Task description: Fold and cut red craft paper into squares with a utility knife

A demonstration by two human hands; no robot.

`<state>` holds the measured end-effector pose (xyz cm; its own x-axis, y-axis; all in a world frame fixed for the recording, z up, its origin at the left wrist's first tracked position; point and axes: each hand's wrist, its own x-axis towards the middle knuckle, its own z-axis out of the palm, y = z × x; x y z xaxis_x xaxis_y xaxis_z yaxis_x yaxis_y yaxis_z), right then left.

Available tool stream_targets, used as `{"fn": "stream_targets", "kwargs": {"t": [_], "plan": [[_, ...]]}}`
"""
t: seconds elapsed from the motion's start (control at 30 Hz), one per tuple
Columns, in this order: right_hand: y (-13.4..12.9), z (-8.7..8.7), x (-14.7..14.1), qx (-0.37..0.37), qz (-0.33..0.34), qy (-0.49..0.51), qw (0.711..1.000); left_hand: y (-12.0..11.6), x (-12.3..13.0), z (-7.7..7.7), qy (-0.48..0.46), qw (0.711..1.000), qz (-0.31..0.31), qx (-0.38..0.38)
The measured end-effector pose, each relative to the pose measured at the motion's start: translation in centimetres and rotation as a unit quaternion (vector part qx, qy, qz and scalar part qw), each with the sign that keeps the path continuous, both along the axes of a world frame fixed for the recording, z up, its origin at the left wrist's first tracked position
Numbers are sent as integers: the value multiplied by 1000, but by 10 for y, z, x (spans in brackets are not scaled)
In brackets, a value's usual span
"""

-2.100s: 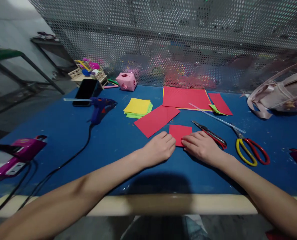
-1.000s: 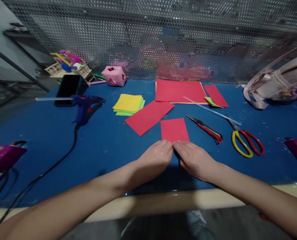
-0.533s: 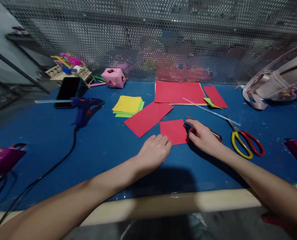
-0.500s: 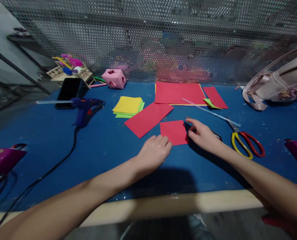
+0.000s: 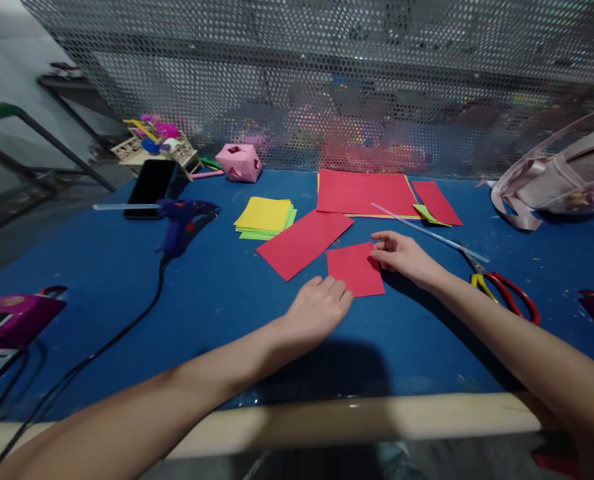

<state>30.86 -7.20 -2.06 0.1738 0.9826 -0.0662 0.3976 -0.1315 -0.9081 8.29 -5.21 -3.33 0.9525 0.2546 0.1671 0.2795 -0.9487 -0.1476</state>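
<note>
A red paper square (image 5: 354, 270) lies on the blue tabletop in front of me. My left hand (image 5: 319, 308) rests at its lower left edge, knuckles up and fingers curled; the fingertips are hidden, so whether they grip anything does not show. At the square's upper right edge is my right hand (image 5: 401, 257), its index finger and thumb apart, with the thumb tip at the paper. A longer red strip (image 5: 304, 241) lies just beyond the square. Right of my right hand are scissors (image 5: 501, 287) with yellow and red handles, partly hidden by my forearm.
Stacked yellow and green paper squares (image 5: 264, 217), large red sheets (image 5: 364, 191) and a clear glue stick (image 5: 427, 230) lie farther back. To the left are a blue glue gun (image 5: 177, 223) with its cord, a phone (image 5: 151, 187) and a pink paper shape (image 5: 240, 162). A bag (image 5: 561, 173) stands at right.
The view has shifted slightly, so everything sits a little lower and to the right. My right hand has moved slightly in over the square's edge. My left hand stays at the lower left edge.
</note>
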Motion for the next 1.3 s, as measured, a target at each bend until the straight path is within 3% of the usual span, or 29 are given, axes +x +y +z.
{"fn": "stream_targets", "kwargs": {"t": [0.13,0.27,0.33,0.43,0.53,0.6,0.67,0.77,0.83,0.9,1.07,1.3], "plan": [[-3,1,-5,-14,3,25,1000,1,-2,0,-6,999,34,-30],[-19,9,-9,-12,29,37,999,11,-6,-2,-161,975,113,-101],[-28,13,-11,-3,40,43,998,18,-7,-4,-234,952,126,-154],[-35,16,-10,15,50,36,998,23,-7,-4,-296,897,135,-300],[-41,17,-1,25,50,8,998,24,-6,0,-311,834,135,-434],[-48,17,11,56,31,-80,995,23,-6,3,-302,821,145,-463],[-60,16,28,101,8,-251,963,23,-6,4,-295,818,164,-465],[-81,9,48,106,12,-487,867,24,-5,3,-296,812,172,-473],[-92,2,54,84,27,-549,831,25,-5,3,-299,808,170,-478],[-97,-5,54,75,31,-563,822,25,-5,4,-297,806,173,-482],[-91,-15,51,84,9,-540,837,24,-4,6,-289,793,171,-508],[-88,-10,49,97,20,-402,910,31,3,1,-316,803,210,-460]]}}
